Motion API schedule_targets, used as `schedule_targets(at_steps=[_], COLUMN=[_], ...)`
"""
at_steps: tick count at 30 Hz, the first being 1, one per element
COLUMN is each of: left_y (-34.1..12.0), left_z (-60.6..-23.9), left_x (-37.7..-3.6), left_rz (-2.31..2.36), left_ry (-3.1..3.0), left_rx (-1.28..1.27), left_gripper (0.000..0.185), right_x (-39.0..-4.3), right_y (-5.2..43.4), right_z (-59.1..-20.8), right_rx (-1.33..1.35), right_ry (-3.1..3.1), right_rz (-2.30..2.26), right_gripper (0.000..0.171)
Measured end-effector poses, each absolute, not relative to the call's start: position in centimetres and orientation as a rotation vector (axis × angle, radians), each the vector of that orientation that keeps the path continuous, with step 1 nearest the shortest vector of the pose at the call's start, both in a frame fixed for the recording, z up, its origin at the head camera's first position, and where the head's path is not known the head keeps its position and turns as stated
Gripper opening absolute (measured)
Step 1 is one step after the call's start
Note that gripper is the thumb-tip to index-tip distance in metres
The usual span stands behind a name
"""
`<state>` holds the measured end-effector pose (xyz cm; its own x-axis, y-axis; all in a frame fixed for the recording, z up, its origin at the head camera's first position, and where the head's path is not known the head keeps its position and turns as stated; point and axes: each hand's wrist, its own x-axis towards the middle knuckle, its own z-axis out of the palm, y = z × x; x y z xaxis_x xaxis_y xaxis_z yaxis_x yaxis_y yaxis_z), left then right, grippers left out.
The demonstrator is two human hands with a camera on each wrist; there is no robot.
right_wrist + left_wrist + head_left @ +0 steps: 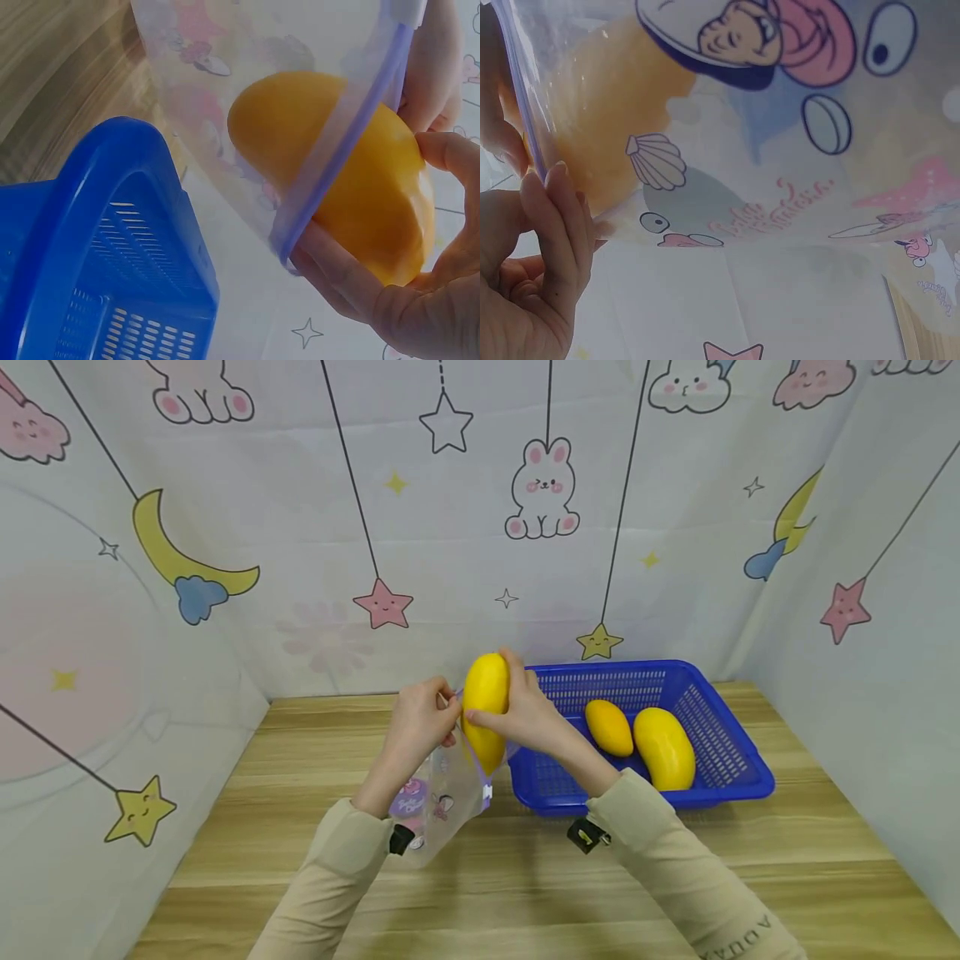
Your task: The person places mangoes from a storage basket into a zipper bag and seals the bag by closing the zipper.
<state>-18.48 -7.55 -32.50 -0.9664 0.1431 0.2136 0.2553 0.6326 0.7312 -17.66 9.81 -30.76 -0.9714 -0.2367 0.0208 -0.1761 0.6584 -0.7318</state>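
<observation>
My right hand (pixel 531 710) grips a yellow mango (pixel 487 687) upright, thumb on its near side and fingers round the other. The mango's lower part is inside a clear zip bag (pixel 450 814) printed with cartoon figures, shells and pink stars. In the right wrist view the bag's purple zip edge (pixel 341 161) crosses the middle of the mango (pixel 375 217). My left hand (pixel 423 718) pinches the bag's mouth beside the fruit; the left wrist view shows thumb and fingertips (pixel 555 180) on the purple edge. A white slider (pixel 487 792) sits at the near end of the zip.
A blue plastic basket (pixel 723 735) with slotted walls stands on the right of the wooden table (pixel 315 777), just beside the bag. It holds a smaller mango (pixel 609 727) and a larger one (pixel 664 749). Behind hangs a printed white cloth (pixel 465 543), which also encloses the sides.
</observation>
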Motion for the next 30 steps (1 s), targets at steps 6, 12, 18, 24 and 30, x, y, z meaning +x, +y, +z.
schedule_targets(at_steps=[6,12,18,24,30], left_y=[-7.5,-7.57,-7.56,-7.49,-7.53], left_z=[-32.54,-32.61,-32.68,-32.58,-32.68], left_x=[-18.44,-18.36,-18.37,-18.27,-18.24], left_rz=[-1.265,-1.251,-1.247,-1.235,-1.233], left_ry=[-2.697,-2.672,-2.646,-2.634,-2.636], left_rx=[-0.346,-0.38,-0.397,-0.408,-0.405], left_gripper=[0.013,0.012,0.011,0.01,0.01], right_x=[-17.67,-17.64,-17.49,-17.3,-17.16], right_y=[9.64,9.6,9.63,9.59,9.77], right_z=[-31.14,-31.34,-31.43,-31.4,-31.14], right_rx=[-0.359,-0.359,-0.375,-0.355,-0.341], right_ry=[2.801,2.804,2.795,2.799,2.797], right_rz=[-1.174,-1.141,-1.117,-1.032,-1.034], right_gripper=[0.099,0.09,0.088,0.084,0.076])
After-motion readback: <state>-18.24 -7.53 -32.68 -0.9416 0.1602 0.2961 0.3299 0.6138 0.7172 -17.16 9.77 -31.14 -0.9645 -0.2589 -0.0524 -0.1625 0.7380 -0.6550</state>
